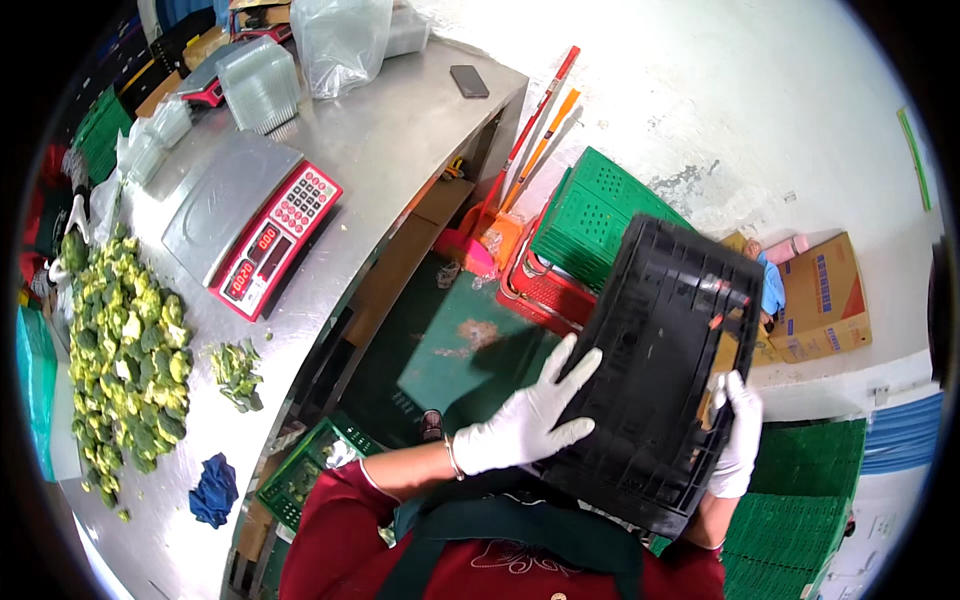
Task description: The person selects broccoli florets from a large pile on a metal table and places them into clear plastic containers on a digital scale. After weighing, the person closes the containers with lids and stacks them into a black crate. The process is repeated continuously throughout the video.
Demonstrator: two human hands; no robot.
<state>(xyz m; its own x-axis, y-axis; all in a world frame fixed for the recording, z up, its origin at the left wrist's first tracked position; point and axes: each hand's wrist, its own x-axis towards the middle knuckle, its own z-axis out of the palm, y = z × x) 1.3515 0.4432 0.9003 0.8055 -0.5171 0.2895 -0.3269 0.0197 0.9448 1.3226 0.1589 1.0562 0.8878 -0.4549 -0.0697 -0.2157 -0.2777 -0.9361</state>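
Observation:
A black plastic crate (645, 375) is held up tilted in front of me, to the right of my body. My right hand (736, 431), in a white glove, grips its right side, with the fingers at an opening in the wall. My left hand (525, 420), gloved too, is at the crate's left edge with its fingers spread. Whether it presses on the plastic is hard to tell. To my left, a steel table (390, 127) bears a heap of broccoli florets (135, 360), a small pile of broccoli trimmings (236, 373) and a red-and-grey digital scale (259, 232).
On the table are a dark blue cloth (214, 490), stacked clear plastic trays (259, 84) and a phone (469, 81). Green crates (611, 210) rest over a red basket (547, 300) by the wall. A cardboard box (821, 300) and more green crates (795, 517) stand right.

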